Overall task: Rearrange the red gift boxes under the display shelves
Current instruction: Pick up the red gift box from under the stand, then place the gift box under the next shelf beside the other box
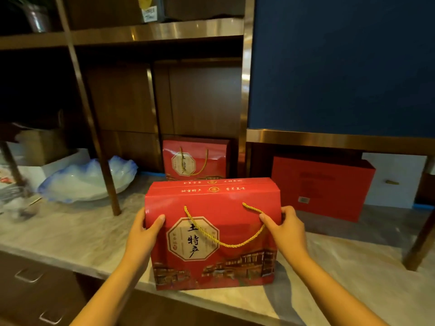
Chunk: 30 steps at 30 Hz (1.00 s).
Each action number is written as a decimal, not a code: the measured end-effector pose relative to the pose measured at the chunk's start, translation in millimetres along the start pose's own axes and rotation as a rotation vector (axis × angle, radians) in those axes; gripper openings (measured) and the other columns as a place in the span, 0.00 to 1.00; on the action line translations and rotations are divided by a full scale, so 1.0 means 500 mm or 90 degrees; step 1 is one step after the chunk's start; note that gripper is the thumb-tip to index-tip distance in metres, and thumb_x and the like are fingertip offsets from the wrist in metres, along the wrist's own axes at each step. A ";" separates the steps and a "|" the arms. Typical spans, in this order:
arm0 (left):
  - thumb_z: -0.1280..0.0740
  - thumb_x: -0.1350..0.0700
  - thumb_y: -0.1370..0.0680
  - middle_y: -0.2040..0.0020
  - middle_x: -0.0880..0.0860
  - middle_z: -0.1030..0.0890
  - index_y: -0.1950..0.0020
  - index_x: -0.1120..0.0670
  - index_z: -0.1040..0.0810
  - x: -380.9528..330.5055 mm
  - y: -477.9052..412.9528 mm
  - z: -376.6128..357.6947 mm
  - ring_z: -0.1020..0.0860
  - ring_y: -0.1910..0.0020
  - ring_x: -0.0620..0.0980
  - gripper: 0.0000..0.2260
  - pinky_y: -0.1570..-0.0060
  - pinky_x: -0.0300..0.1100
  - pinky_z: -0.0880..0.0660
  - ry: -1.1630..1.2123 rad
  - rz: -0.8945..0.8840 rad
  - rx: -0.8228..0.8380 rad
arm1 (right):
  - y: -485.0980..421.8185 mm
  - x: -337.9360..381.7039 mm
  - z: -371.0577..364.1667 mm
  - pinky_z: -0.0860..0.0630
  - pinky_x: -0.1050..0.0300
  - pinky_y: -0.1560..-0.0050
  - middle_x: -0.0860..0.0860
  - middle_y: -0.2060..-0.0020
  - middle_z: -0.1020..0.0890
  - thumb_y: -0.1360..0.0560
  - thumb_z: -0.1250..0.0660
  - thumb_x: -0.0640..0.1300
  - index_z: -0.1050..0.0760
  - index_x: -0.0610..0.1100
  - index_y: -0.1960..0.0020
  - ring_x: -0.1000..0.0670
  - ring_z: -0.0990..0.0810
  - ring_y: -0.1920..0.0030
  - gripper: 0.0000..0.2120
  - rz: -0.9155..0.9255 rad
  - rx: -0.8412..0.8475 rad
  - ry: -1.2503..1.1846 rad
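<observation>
A red gift box [237, 262] with a gold rope handle and an octagonal label stands upright near the front edge of the marble counter [77, 234]. My left hand [146, 229] grips its upper left edge and my right hand [284, 229] grips its upper right edge. A second red gift box [211, 156] of the same kind stands behind it, against the wooden back panel under the shelves. A third red box [322, 184], showing its plain back with a barcode, leans under the blue panel at the right.
A blue-and-white wavy dish [77, 182] lies at the left, behind a slanted brass shelf post [103, 165]. White boxes and clutter sit at the far left. A brass shelf leg [421, 241] stands at the right. Drawers with metal handles [28, 275] are below the counter.
</observation>
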<state>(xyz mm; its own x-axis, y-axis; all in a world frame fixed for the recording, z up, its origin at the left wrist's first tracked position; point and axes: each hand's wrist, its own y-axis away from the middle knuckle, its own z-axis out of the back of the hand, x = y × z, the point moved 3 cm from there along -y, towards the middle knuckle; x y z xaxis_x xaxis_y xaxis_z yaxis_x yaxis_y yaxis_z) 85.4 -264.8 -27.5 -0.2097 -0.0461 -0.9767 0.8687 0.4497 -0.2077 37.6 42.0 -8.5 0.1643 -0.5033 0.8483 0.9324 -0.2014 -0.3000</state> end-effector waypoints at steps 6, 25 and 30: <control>0.36 0.54 0.23 0.43 0.53 0.21 0.34 0.53 0.32 -0.009 -0.042 0.114 0.22 0.44 0.54 0.19 0.43 0.54 0.25 0.042 0.003 -0.044 | 0.032 0.078 -0.111 0.33 0.60 0.68 0.49 0.55 0.23 0.28 0.31 0.51 0.29 0.41 0.42 0.50 0.26 0.58 0.20 0.028 0.021 -0.009; 0.35 0.53 0.24 0.44 0.56 0.21 0.38 0.53 0.29 0.011 -0.415 0.156 0.20 0.49 0.52 0.14 0.52 0.46 0.23 -0.002 -0.002 -0.052 | -0.155 0.131 -0.360 0.21 0.53 0.52 0.47 0.44 0.20 0.27 0.33 0.54 0.30 0.45 0.39 0.46 0.20 0.46 0.22 0.048 -0.038 -0.044; 0.35 0.51 0.24 0.40 0.55 0.21 0.36 0.50 0.29 0.034 -0.499 0.147 0.21 0.43 0.53 0.16 0.43 0.52 0.24 -0.016 0.011 -0.009 | -0.198 0.125 -0.405 0.21 0.46 0.48 0.49 0.45 0.21 0.29 0.33 0.56 0.30 0.47 0.41 0.47 0.22 0.44 0.21 0.062 -0.079 -0.054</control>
<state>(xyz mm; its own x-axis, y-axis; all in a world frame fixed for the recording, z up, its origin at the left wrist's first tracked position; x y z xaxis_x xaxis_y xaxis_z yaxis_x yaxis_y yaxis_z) -101.9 -443.3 3.9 -0.1829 -0.0603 -0.9813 0.8657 0.4632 -0.1898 -109.8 -139.8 -14.4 0.2834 -0.4539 0.8448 0.8647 -0.2600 -0.4297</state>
